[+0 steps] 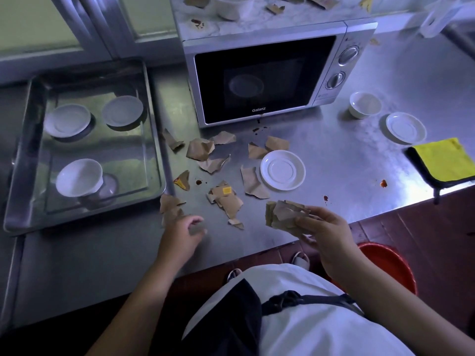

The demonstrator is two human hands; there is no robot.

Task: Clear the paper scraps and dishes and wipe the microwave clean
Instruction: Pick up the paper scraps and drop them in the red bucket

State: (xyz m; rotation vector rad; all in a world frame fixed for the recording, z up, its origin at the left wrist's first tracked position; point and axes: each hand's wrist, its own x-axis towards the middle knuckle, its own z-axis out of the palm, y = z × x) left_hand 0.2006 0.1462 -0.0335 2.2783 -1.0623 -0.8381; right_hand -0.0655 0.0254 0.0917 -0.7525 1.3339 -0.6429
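White apron (321, 317) filled the foreground; just beyond it the right hand (326, 235) gripped a wad of paper scraps (282, 215) above the counter (347, 150) edge. The left hand (183, 231), blurred, fingers loosely curled and empty, hovered beside loose scraps (226, 201) strewn around a saucer (282, 170) before the microwave (259, 78).

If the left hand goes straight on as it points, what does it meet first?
Probably the yellow-labelled paper scraps just ahead of the left hand, though depth is unclear.
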